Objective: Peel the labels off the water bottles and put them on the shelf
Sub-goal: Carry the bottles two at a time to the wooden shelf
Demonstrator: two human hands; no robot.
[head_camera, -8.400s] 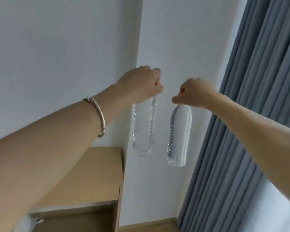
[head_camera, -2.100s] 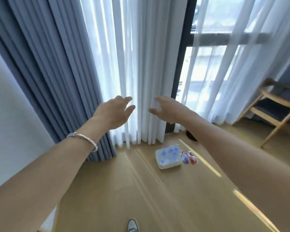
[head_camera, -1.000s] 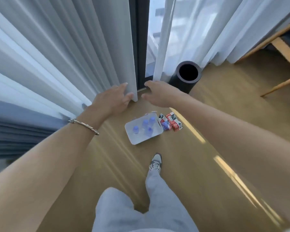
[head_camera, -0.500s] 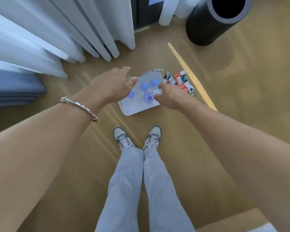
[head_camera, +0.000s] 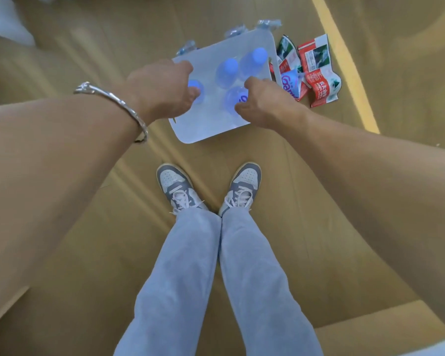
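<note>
Item: white plastic bin [head_camera: 206, 129], rounded corners, standing on a wooden floor [head_camera: 319, 188] just ahead of the person's feet. Contents: four clear water bottles with blue caps, upright. Near-left bottle [head_camera: 197, 86]: the left hand [head_camera: 162, 91] is over its top, fingers curled round the cap and neck. Near-right bottle [head_camera: 232, 98]: the right hand [head_camera: 263, 104] is at its top, fingers curled down round the cap; the grip looks closed, though blur softens the fingertips. Far-middle bottle [head_camera: 228, 69] and far-right bottle [head_camera: 254, 59]: both untouched, side by side at the back of the bin. Whether any of the four carries a label cannot be told from above. Beside the bin, right: peeled labels [head_camera: 319, 73], red, white and blue, crumpled and lying flat on the floor, the nearest one touching the bin's wall. Behind the bin: scraps of crumpled clear plastic [head_camera: 267, 23] along its far edge. Person: silver bracelet [head_camera: 113, 102] on the left wrist; pale blue trousers [head_camera: 180, 278]; grey-and-white laced shoes [head_camera: 175, 186], toes pointing toward the bin, well apart from each other.
</note>
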